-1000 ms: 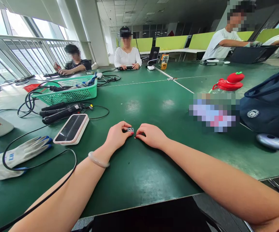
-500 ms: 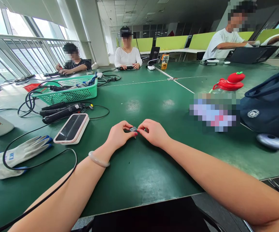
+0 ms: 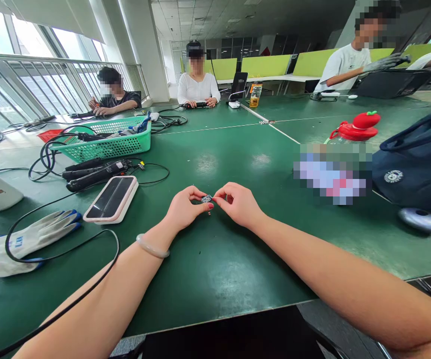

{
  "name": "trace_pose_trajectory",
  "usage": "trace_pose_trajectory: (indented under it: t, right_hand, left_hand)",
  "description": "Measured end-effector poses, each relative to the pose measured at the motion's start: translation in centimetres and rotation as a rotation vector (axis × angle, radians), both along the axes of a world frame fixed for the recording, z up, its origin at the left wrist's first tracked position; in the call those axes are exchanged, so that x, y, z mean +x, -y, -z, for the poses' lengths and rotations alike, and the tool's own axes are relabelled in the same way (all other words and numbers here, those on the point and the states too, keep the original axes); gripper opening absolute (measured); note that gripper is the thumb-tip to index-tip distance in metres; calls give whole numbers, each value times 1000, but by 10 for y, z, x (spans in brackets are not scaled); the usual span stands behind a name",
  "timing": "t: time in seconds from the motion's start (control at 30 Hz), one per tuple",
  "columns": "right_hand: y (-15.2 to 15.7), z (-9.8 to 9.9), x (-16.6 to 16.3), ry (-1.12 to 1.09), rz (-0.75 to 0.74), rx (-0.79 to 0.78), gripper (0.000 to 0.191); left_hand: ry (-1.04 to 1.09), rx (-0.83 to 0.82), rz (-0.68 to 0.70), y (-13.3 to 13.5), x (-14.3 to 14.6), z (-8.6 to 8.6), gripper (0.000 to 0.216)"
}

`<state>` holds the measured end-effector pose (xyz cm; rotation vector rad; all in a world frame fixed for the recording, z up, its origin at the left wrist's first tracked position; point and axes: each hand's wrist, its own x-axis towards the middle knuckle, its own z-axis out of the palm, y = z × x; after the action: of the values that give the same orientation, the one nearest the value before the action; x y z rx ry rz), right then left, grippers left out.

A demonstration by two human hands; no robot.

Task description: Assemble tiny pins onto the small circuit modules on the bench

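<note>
A small flat piece with a black-and-white pattern is pinched between the thumb and fingers of my left hand, just above the green table. What kind of thing it is I cannot make out. My right hand has its thumb and forefinger pinched together at the piece's right edge; whether they grip the piece itself or something tiny on it is too small to tell. A little reddish bit shows just below my left thumb. A pale bangle circles my left wrist.
Left of my hands lie a phone, work gloves, black cabled handles and a looping cable. Behind stands a green basket. To the right are a red-lidded bottle and a dark blue bag. Several people sit around the table.
My hands stay almost in place, with the patterned piece turned slightly. At the back right, a person's gloved hand has risen above the dark case.
</note>
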<state>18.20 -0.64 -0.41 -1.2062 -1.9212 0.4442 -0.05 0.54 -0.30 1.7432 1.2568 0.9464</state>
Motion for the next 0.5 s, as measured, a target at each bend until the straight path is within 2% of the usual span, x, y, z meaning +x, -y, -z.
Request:
trace_pose_trajectory:
  t: [0.23, 0.4, 0.5]
  right_hand:
    - [-6, 6, -2, -154, 34, -212, 14]
    - [-7, 7, -1, -160, 10, -234, 16]
    - [-6, 6, -1, -156, 20, -241, 17]
  left_hand:
    - [-80, 84, -28, 2, 0, -1, 33]
    - [-57, 80, -34, 1, 1, -1, 31]
    - [28, 21, 14, 0, 1, -1, 33]
